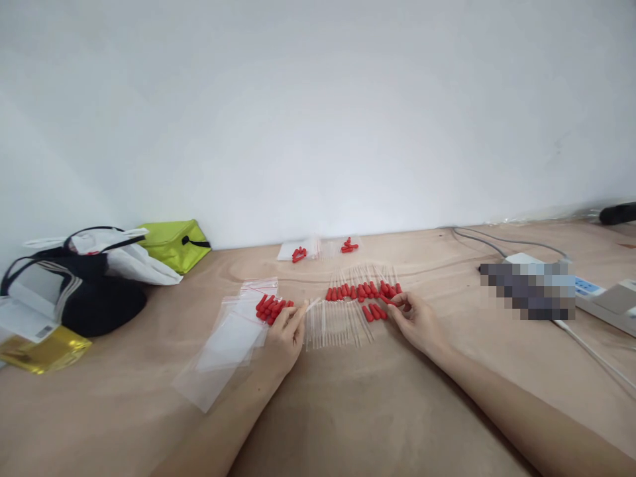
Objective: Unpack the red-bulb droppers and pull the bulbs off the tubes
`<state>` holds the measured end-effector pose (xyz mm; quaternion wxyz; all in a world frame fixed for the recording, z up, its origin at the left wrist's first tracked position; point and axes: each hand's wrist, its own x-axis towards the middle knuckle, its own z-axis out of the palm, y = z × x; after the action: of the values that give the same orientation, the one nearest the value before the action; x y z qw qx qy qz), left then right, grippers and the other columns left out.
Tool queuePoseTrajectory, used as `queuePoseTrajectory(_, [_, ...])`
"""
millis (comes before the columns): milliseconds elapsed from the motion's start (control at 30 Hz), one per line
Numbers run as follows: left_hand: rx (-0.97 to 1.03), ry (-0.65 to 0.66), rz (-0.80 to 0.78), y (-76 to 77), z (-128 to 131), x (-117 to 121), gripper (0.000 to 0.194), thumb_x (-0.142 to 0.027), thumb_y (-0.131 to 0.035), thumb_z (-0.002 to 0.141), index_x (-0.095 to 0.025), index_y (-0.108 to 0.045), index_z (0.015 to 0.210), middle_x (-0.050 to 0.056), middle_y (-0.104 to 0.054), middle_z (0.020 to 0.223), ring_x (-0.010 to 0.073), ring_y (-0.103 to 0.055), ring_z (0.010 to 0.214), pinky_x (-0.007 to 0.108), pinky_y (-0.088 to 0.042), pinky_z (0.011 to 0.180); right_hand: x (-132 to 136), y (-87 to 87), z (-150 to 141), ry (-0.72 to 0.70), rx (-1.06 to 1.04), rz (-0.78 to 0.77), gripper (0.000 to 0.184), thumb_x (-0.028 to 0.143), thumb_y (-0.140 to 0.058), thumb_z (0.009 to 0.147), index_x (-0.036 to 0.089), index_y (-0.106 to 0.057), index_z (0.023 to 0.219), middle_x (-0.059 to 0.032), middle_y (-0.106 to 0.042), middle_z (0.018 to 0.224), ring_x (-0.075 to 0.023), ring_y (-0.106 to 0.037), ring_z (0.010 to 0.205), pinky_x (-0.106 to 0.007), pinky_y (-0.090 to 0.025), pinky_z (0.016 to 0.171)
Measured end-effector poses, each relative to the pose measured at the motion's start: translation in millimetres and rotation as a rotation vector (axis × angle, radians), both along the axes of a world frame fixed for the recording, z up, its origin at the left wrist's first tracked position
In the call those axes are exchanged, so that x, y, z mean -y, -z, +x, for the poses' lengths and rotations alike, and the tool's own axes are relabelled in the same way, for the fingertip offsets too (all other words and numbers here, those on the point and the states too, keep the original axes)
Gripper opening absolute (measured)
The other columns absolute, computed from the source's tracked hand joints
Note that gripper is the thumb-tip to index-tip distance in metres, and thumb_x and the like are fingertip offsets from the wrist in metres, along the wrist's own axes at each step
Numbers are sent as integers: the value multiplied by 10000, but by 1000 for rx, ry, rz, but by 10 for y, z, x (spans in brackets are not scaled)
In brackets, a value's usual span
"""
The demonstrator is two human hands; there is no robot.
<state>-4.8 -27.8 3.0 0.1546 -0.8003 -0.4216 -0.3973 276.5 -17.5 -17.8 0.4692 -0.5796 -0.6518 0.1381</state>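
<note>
- The left hand [287, 336] is reaching to the left end of the near clear tubes [338, 321]; its exact hold is not showing clearly.
- The right hand [416, 322] is touching the red bulbs [365, 290] at their right end.
- More clear tubes are lying on the far side of these bulbs.
- The left red pile [271, 308] is resting on plastic bags [226, 341].
- A lime bag [173, 245] is standing far left, near the wall [318, 119].
- A power strip [603, 308] is lying at right.
</note>
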Motion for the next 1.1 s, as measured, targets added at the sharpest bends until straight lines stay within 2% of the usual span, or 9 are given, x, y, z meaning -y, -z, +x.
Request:
queuePoseTrajectory(200, [-10, 12, -11, -19, 44, 7, 161, -147, -394, 840, -167, -528, 927, 22, -584, 734, 116, -583, 648, 217, -494, 621, 39, -99, -25, 50, 211, -55, 269, 446, -461, 766, 233, -608, 694, -6, -627, 650, -179, -531, 663, -327, -342, 674])
queuePoseTrajectory(367, [-91, 139, -77, -65, 78, 82, 141, -149, -419, 824, -166, -556, 856, 51, -611, 824, 130, -605, 768, 234, -508, 704, 106, -137, -38, 144, 307, -46, 300, 450, -429, 787, 248, -621, 675, 1, -618, 604, -188, -532, 677, -329, -280, 674])
queuePoseTrajectory(633, [-103, 220, -177, -90, 101, 163, 267, -274, -530, 769, -142, -566, 998, 105, -597, 974, 185, -591, 878, 301, -514, 764, 86, -126, -10, 164, 318, 20, 312, 456, -409, 791, 246, -627, 713, -16, -641, 707, -190, -523, 713, -321, -256, 671])
queuePoseTrajectory(900, [-167, 157, -197, -176, 85, 159, 405, -386, -596, 717, -165, -548, 1053, 105, -585, 1006, 243, -530, 939, 417, -462, 814, -260, -242, 32, 244, 481, 26, 321, 494, -488, 742, 228, -637, 842, -51, -624, 829, -224, -494, 828, -334, -229, 685])
queuePoseTrajectory(1100, [-177, 119, -179, -165, 84, 149, 292, -319, -544, 762, -182, -563, 1018, 89, -586, 996, 225, -521, 938, 401, -442, 818, -381, -167, 34, 212, 529, 19, 282, 444, -464, 775, 254, -673, 790, -53, -608, 753, -219, -468, 805, -350, -216, 685])
